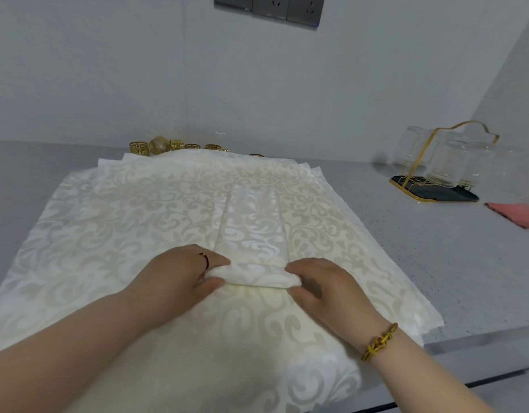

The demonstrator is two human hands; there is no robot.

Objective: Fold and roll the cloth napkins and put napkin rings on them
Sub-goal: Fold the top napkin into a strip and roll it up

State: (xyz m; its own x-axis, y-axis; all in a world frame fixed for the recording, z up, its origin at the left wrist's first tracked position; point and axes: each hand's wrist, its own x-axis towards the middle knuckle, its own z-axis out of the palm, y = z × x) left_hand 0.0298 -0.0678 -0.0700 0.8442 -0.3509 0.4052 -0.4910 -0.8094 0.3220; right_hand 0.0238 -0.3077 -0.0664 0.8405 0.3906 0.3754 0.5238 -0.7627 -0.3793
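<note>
Here, hands around napkin roll.

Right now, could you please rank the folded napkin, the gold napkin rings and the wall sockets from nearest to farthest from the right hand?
1. The folded napkin, pinched by the right hand.
2. The gold napkin rings, far back, leftward.
3. The wall sockets, highest and farthest back.

Gold openwork napkin rings sit half hidden behind the stack of cream damask cloth napkins — their number is unclear. Grey wall sockets are cut by the top edge, and a salmon-pink cloth by the right. Clear ribbed glasses on the gold wire rack are blurred. The left hand and right hand each cover a tip of the rolled napkin end in their grip.
</note>
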